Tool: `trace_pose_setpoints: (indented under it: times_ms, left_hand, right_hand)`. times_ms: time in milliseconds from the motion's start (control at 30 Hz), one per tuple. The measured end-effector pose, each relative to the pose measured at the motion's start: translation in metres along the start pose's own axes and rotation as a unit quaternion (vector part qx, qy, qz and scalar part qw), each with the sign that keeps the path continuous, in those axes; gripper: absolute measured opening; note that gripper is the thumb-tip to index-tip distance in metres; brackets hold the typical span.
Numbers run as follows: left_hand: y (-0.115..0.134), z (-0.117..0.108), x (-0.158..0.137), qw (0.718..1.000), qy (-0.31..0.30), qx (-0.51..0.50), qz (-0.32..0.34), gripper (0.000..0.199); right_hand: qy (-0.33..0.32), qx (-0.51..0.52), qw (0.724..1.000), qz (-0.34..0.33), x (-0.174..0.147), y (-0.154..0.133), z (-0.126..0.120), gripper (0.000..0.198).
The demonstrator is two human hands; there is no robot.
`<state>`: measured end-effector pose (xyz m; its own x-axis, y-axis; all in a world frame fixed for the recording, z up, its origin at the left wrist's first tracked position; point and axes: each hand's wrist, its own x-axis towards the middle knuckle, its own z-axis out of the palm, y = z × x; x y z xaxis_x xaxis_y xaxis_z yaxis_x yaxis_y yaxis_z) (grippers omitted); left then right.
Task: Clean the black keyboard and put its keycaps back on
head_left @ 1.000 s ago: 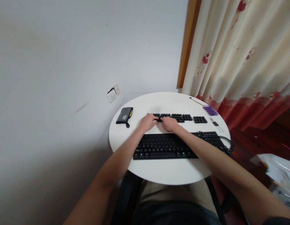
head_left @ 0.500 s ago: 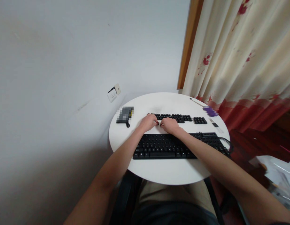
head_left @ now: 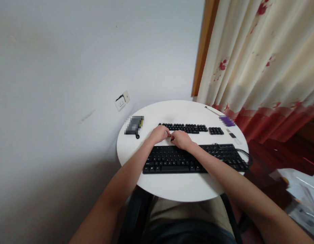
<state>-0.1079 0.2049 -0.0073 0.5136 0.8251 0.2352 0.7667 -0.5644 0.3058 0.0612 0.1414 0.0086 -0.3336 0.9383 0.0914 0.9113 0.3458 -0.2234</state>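
Just behind the black keyboard (head_left: 172,168), my left hand (head_left: 160,133) and my right hand (head_left: 181,139) come together over the white table. The left fingers are closed in a pinch, with a small dark piece at the tips that looks like a keycap. The right fingers are also curled shut around a small black piece, apparently a keycap, mostly hidden by the hand. Beyond the hands lie rows of loose black keycaps (head_left: 189,128), with a separate block of keycaps (head_left: 216,130) to their right. My right forearm crosses above the keyboard.
A dark pouch (head_left: 134,125), blurred out, lies at the table's left. On the right are a purple item (head_left: 227,121), a thin brush-like stick (head_left: 211,110), a small black-and-clear tool (head_left: 232,135) and the coiled keyboard cable (head_left: 245,154). The round white table (head_left: 187,188) stands by a wall.
My right hand has shifted left and slightly toward me, so its fingertips are closer to the left hand's. My left hand has barely moved.
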Motion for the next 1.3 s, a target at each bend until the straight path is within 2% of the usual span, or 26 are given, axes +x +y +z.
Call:
trace_pose_setpoints:
  times_ms: [167,267,400,533,633,1000,1100,1200,1300]
  left_hand:
    - [0.002,-0.001,0.0,1.0,-0.008,-0.005,-0.004,0.009]
    - [0.003,-0.002,-0.001,1.0,-0.013,-0.011,-0.006,0.008]
    - [0.005,-0.004,-0.001,1.0,-0.02,-0.022,-0.006,0.009]
    - [0.007,-0.005,-0.002,0.999,-0.021,-0.024,-0.011,0.01]
    - [0.007,-0.005,-0.002,0.999,-0.02,-0.026,-0.011,0.01]
    - [0.006,-0.003,-0.003,0.998,-0.015,-0.062,0.002,0.008]
    - [0.012,-0.011,-0.004,0.997,-0.011,-0.081,0.004,0.008]
    - [0.019,-0.026,-0.01,0.995,0.01,-0.096,0.002,0.018]
    - [0.028,-0.038,-0.026,0.995,0.048,-0.091,0.01,0.028]
  right_hand:
    - [0.041,0.043,0.998,-0.015,-0.015,0.004,-0.012,0.013]
    - [0.082,0.121,0.989,-0.038,-0.035,0.008,-0.017,0.01]
    - [0.118,0.231,0.964,-0.052,-0.057,0.014,-0.008,0.009]
    - [0.108,0.287,0.949,-0.075,-0.061,0.015,0.004,0.008]
    - [0.106,0.286,0.947,-0.095,-0.059,0.013,0.008,0.007]
    - [0.135,0.267,0.948,-0.108,-0.061,0.006,0.016,0.02]
    - [0.153,0.266,0.945,-0.114,-0.062,0.006,0.016,0.026]
    - [0.158,0.27,0.942,-0.12,-0.063,0.006,0.016,0.032]
    - [0.165,0.264,0.945,-0.098,-0.063,0.007,0.015,0.027]
